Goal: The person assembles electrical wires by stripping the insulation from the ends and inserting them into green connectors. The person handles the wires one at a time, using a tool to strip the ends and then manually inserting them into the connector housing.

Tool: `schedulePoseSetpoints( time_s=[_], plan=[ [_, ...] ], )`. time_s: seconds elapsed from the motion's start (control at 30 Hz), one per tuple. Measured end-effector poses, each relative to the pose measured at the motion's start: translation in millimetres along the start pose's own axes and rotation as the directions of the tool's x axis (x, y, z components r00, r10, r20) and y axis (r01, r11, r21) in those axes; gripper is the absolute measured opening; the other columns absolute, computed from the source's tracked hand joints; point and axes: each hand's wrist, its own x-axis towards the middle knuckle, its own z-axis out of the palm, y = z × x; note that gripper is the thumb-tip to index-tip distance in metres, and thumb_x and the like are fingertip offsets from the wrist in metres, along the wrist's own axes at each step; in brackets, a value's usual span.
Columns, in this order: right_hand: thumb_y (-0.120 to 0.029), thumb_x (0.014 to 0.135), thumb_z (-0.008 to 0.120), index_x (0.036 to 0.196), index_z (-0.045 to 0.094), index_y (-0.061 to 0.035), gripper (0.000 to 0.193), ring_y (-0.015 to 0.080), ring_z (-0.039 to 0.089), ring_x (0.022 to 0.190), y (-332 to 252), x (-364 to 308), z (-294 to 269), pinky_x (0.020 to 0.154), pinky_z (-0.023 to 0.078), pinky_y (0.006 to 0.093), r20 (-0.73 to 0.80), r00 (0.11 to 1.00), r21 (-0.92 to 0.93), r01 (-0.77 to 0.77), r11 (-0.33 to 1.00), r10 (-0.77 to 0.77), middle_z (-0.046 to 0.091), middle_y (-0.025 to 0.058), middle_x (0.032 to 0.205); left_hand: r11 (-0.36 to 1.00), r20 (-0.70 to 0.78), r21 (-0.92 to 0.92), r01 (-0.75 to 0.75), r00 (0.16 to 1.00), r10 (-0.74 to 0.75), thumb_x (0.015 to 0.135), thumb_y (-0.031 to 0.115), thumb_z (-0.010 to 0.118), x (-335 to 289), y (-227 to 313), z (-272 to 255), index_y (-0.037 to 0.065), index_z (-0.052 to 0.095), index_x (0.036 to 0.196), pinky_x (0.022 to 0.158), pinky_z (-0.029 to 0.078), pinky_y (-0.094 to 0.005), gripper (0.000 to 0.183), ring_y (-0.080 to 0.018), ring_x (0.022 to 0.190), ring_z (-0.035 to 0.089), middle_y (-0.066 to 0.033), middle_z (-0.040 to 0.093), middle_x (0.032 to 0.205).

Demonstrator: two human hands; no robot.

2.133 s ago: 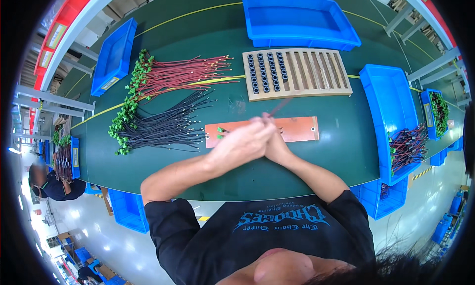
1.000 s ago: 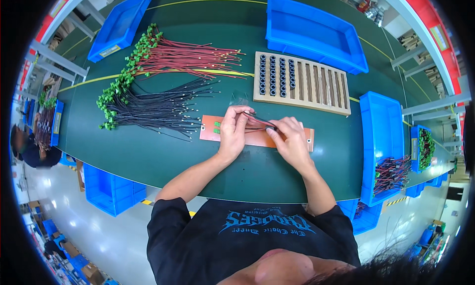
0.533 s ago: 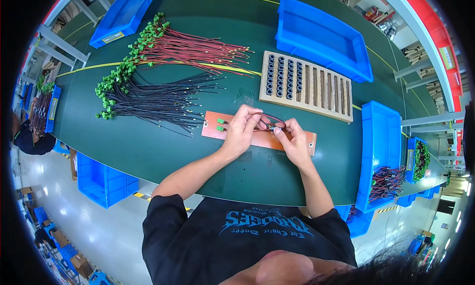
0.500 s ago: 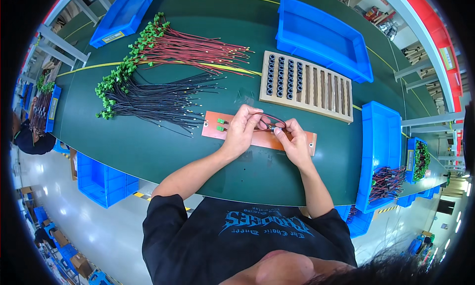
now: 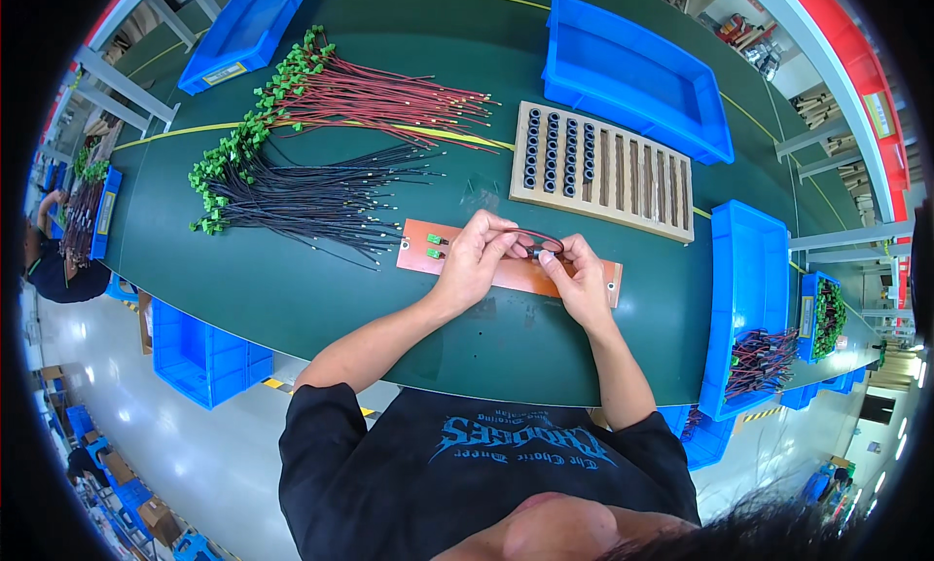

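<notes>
Both my hands are over an orange fixture board (image 5: 416, 257) on the green table. My left hand (image 5: 474, 261) is closed, pinching dark red and black wires (image 5: 530, 232) that loop up between the hands. My right hand (image 5: 582, 281) is closed on the other end of the loop, with a small pale bit showing at the fingertips; part of what it grips is hidden. Two green connectors (image 5: 435, 246) sit on the board's left end, beside my left hand. Behind the board stands a wooden rack (image 5: 632, 172) with rows of black ring-shaped parts (image 5: 551, 152) in its left slots.
Piles of red wires (image 5: 399, 99) and black wires (image 5: 321, 196) with green connectors lie at the left. Blue bins stand at the back left (image 5: 248, 31), back right (image 5: 632, 74) and right (image 5: 749, 259); the right one holds finished-looking wire bundles (image 5: 759, 361). Another person (image 5: 68, 269) is at far left.
My left fingers have shifted slightly on the wires, and the wire loop's shape has changed a little. My right hand stays nearly still.
</notes>
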Motion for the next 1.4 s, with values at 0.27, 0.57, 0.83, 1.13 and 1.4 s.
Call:
schedulePoseSetpoints(
  time_s=[0.27, 0.57, 0.83, 1.13, 1.4],
  plan=[
    [-0.005, 0.101, 0.068, 0.111, 0.061, 0.0005, 0.013, 0.0106, 0.066, 0.096, 2, 1, -1, 0.086, 0.053, 0.0266, 0.005, 1.0, 0.106, -0.002, 0.994, 0.001, 0.072, 0.0069, 0.104, 0.945, 0.018, 0.289, -0.151, 0.988, 0.152, 0.097, -0.007, 0.065, -14, 7, -15, -0.004, 0.062, 0.104, 0.09, 0.059, -0.0317, 0.008, -0.0179, 0.095, 0.071, -0.012, 0.068, 0.111],
    [-0.005, 0.101, 0.069, 0.109, 0.061, -0.0006, 0.012, 0.0099, 0.066, 0.094, 2, 0, -3, 0.086, 0.053, 0.0267, 0.027, 1.0, 0.091, -0.008, 0.996, 0.005, 0.072, 0.0058, 0.102, 0.977, -0.029, 0.197, 0.079, 0.997, -0.075, 0.098, -0.008, 0.062, -14, 13, -10, -0.005, 0.062, 0.108, 0.083, 0.06, -0.0301, 0.011, -0.016, 0.091, 0.071, -0.0109, 0.066, 0.106],
    [-0.006, 0.101, 0.068, 0.109, 0.06, 0.0, 0.013, 0.0113, 0.067, 0.095, 6, 2, -5, 0.086, 0.053, 0.0267, 0.016, 1.0, 0.079, -0.006, 0.997, 0.005, 0.072, 0.0066, 0.102, 0.965, -0.049, 0.256, -0.057, 0.996, 0.071, 0.101, -0.005, 0.06, -17, 3, -8, -0.003, 0.061, 0.111, 0.08, 0.06, -0.0303, 0.01, -0.018, 0.088, 0.073, -0.0117, 0.068, 0.101],
    [-0.003, 0.101, 0.067, 0.11, 0.06, 0.0007, 0.012, 0.012, 0.068, 0.098, 6, 2, -5, 0.088, 0.053, 0.0267, 0.049, 0.999, 0.112, 0.0, 0.994, -0.006, 0.072, 0.0074, 0.105, 0.985, -0.143, 0.146, -0.094, 0.983, 0.115, 0.1, -0.005, 0.063, -12, -9, -5, -0.003, 0.063, 0.102, 0.085, 0.06, -0.0305, 0.003, -0.0174, 0.096, 0.074, -0.0116, 0.074, 0.103],
    [-0.006, 0.101, 0.069, 0.11, 0.06, 0.0005, 0.014, 0.0104, 0.067, 0.099, 5, 2, -5, 0.089, 0.053, 0.0267, 0.045, 0.999, 0.077, 0.022, 0.997, -0.025, 0.072, 0.0068, 0.105, 0.985, -0.136, 0.172, -0.026, 0.989, 0.05, 0.097, -0.008, 0.064, -11, -3, -1, -0.003, 0.066, 0.1, 0.087, 0.06, -0.0315, 0.006, -0.0168, 0.096, 0.074, -0.0132, 0.076, 0.103]
  ],
)
